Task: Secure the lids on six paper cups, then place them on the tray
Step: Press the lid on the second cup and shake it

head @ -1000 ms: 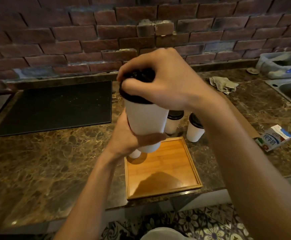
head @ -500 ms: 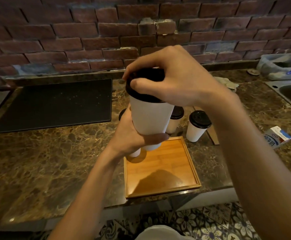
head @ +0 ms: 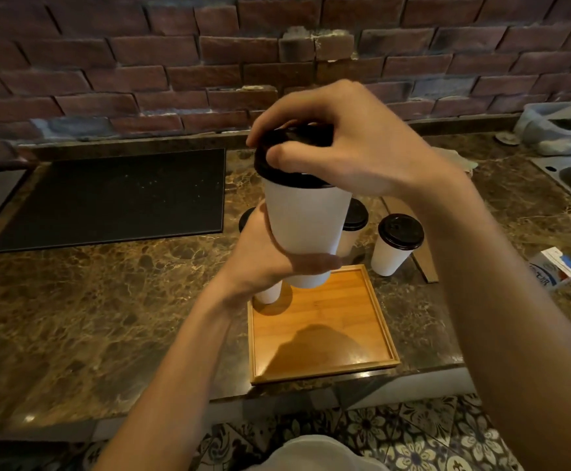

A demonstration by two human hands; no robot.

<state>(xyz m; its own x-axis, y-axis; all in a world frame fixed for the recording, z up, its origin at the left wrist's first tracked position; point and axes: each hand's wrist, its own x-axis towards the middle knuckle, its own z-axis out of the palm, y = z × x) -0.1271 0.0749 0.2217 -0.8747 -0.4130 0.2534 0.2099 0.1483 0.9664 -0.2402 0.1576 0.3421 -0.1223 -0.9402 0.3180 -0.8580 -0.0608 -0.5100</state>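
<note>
The left hand point(head: 260, 256) grips a white cup point(head: 306, 229) above the tray point(head: 325, 373); the right hand point(head: 352, 144) clamps its black lid point(head: 277, 175).

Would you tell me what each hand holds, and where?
The left hand holds a white paper cup around its lower body; the right hand grips its black lid at the rim.
</note>
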